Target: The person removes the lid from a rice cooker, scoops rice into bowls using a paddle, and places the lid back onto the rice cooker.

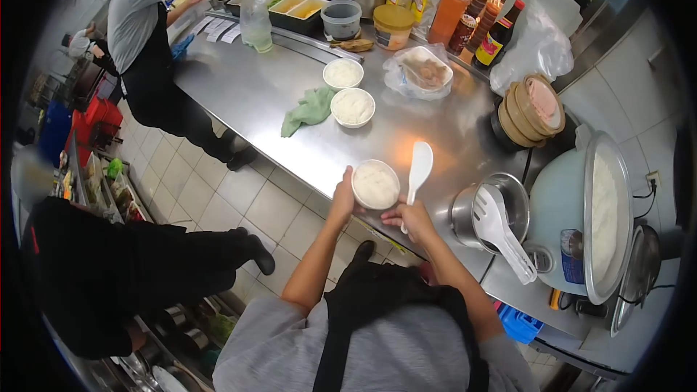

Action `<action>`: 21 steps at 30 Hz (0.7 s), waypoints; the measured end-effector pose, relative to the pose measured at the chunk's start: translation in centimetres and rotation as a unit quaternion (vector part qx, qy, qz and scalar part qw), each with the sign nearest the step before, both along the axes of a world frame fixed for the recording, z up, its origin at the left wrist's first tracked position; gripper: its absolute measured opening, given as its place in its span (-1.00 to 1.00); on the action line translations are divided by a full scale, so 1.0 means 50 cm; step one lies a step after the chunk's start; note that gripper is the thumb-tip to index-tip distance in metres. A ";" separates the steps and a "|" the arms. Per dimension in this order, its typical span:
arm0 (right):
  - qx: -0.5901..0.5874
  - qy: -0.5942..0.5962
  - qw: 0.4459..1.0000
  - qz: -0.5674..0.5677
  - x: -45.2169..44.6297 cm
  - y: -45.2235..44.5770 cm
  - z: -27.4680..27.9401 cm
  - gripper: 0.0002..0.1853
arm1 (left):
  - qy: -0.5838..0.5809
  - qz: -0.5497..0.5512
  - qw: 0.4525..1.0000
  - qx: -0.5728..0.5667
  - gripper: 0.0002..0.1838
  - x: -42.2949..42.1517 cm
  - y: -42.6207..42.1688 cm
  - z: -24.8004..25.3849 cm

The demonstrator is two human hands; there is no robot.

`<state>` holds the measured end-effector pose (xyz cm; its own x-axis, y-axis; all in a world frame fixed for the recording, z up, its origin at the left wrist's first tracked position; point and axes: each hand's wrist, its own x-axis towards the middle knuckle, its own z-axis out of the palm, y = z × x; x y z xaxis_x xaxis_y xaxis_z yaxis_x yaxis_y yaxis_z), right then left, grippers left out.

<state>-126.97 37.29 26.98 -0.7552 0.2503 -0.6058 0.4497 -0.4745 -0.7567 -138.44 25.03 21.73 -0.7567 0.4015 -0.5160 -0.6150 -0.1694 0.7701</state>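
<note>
My left hand (pixel 344 196) is closed on the side of a white bowl of rice (pixel 375 184), near the front edge of the steel table. A white rice paddle (pixel 419 167) stands blade up in my right hand (pixel 410 219), whose fingers wrap its handle and come close to the bowl's lower right side. Whether those fingers touch the bowl I cannot tell. Farther back on the table sit two more rice-filled bowls, a nearer one (pixel 353 107) and a farther one (pixel 343 73). A crumpled green cloth (pixel 308 111) lies left of them.
At right, a large rice cooker (pixel 573 210) full of rice stands beside a metal pot (pixel 465 207) with white serving utensils (pixel 501 225). Behind are a bagged tray (pixel 420 72), a sauce bottle (pixel 499 33) and stacked steamers (pixel 530 112). Two people (pixel 145 43) (pixel 109 268) are at left.
</note>
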 end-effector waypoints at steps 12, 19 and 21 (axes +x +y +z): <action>0.483 0.045 0.874 -0.016 0.117 0.098 0.270 -0.74 | 0.456 0.021 0.846 -0.276 -0.09 -0.065 -0.078 0.003; 0.700 -0.360 0.612 0.081 0.288 0.232 0.298 -0.76 | 0.472 0.073 0.817 -0.323 0.15 -0.104 -0.020 0.031; 0.730 -0.253 0.635 0.016 0.292 0.242 0.257 -0.77 | 0.439 0.091 0.836 -0.318 0.11 -0.115 -0.008 0.007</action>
<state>-112.36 49.37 39.82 -0.5742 0.8141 0.0868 0.8029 0.5807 -0.1350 -144.18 24.61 22.07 -0.9744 0.0951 0.2039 0.2250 0.4161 0.8810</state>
